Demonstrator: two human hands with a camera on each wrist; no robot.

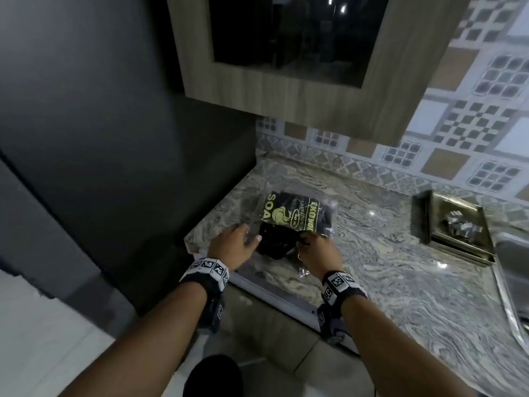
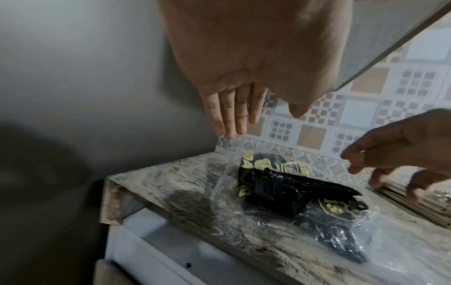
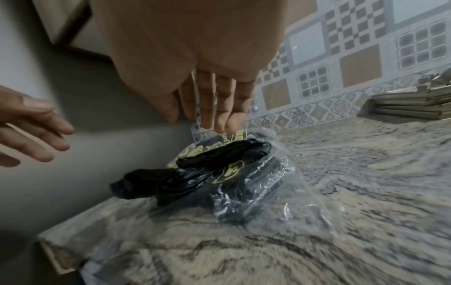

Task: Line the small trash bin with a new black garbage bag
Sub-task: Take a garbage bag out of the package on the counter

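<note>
Above bag pack (image 1: 289,222), seemingly relaxed hands.

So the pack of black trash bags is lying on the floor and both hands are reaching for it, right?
Not on the floor. The pack of black trash bags lies on the marble countertop, as the head view shows. The rest holds: the left hand and right hand both reach for it.

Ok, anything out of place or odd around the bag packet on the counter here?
Only one thing: a crumpled black bag sticks half out of the clear packet, lying loose across its printed label on the marble counter. Both hands, left and right, hover open at it. Nothing looks spilled or damaged.
</note>
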